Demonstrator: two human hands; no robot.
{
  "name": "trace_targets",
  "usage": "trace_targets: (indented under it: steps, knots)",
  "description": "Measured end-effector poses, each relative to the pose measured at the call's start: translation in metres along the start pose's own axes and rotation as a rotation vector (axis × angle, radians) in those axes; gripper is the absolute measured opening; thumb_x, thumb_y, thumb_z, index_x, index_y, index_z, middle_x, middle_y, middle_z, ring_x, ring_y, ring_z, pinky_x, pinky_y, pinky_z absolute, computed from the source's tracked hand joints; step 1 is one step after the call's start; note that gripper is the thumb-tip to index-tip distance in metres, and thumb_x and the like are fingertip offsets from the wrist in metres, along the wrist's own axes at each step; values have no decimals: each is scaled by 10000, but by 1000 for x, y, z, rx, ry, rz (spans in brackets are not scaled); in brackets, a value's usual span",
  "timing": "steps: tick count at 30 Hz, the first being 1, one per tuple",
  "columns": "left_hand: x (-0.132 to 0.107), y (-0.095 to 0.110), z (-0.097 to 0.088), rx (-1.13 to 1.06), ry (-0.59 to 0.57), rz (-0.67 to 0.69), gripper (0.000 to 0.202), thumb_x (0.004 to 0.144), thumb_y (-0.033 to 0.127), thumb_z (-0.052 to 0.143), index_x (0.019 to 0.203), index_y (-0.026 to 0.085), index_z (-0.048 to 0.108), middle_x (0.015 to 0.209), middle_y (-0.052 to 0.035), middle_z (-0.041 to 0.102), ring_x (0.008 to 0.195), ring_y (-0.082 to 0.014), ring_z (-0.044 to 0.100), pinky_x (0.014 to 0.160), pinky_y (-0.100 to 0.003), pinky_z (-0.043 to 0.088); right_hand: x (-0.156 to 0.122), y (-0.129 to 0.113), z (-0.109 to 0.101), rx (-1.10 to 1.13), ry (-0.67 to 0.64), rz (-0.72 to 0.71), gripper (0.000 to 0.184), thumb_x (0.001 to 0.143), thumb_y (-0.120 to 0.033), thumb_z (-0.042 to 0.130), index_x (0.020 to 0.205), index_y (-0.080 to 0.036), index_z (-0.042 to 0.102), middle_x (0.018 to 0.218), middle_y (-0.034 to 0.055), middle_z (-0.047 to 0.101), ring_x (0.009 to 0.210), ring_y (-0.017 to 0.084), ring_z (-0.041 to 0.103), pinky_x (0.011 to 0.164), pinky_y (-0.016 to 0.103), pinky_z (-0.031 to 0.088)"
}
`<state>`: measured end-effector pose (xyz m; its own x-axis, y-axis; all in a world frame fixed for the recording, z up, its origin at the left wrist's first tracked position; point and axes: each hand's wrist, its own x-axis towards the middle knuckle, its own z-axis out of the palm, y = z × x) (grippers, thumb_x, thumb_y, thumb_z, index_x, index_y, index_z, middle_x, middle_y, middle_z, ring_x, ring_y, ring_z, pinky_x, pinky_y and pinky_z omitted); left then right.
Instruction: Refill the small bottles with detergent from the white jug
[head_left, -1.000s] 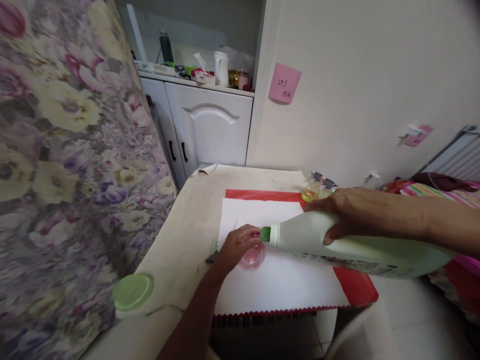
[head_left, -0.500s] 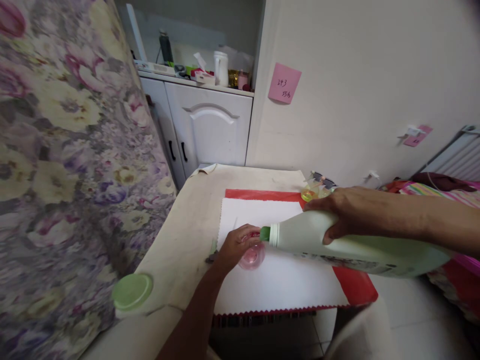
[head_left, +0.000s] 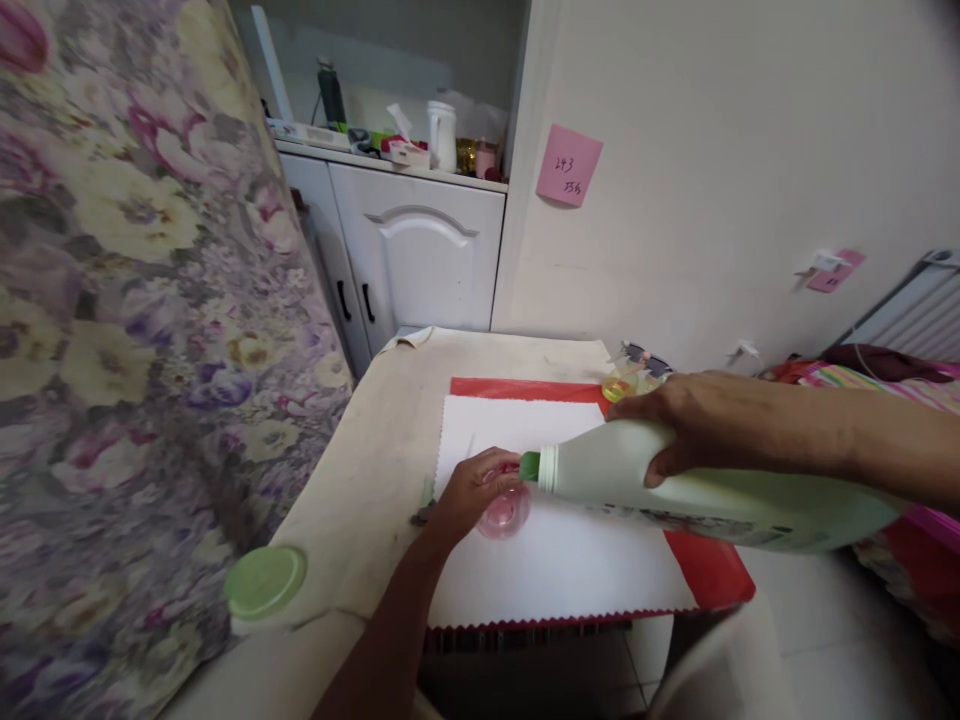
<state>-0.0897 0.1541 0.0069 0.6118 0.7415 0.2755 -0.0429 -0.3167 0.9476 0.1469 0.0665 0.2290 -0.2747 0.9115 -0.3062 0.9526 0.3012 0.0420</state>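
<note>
My right hand (head_left: 667, 425) grips a large pale-green detergent bottle (head_left: 735, 505), tipped almost level with its neck to the left. Its green spout (head_left: 529, 466) is right beside the fingers of my left hand (head_left: 480, 480). Those fingers are closed round the upper part of a small clear pink container (head_left: 504, 513) with a round base, standing over the white sheet (head_left: 570, 570). The fingers partly cover the container's mouth, and I cannot make out any liquid flowing from the spout.
A green round lid (head_left: 265, 582) lies at the table's left. Near the sheet's left edge is a small dark object (head_left: 424, 514). A small vessel with yellow liquid (head_left: 619, 386) and sunglasses (head_left: 646, 358) stand at the far right corner. A floral curtain (head_left: 150, 350) hangs on the left.
</note>
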Motion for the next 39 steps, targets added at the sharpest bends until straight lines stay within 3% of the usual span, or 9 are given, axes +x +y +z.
trace_targets:
  steps: [27,39]
  knots:
    - [1,-2,0,-22,-4,-8,188,840,280,625,991,200,702,991,-45,677,956,-204,613,842,-302,446,1,-11,-3,3,63,26,410,664,-330,773,1068,-309,708,801,6,741,736,253,694,620,317,474]
    - [1,-4,-1,-3,5,-6,186,843,291,624,983,197,703,967,-43,674,940,-201,607,836,-302,442,-5,16,29,94,130,6,526,680,-424,759,1181,-317,640,854,9,755,738,251,700,595,295,459]
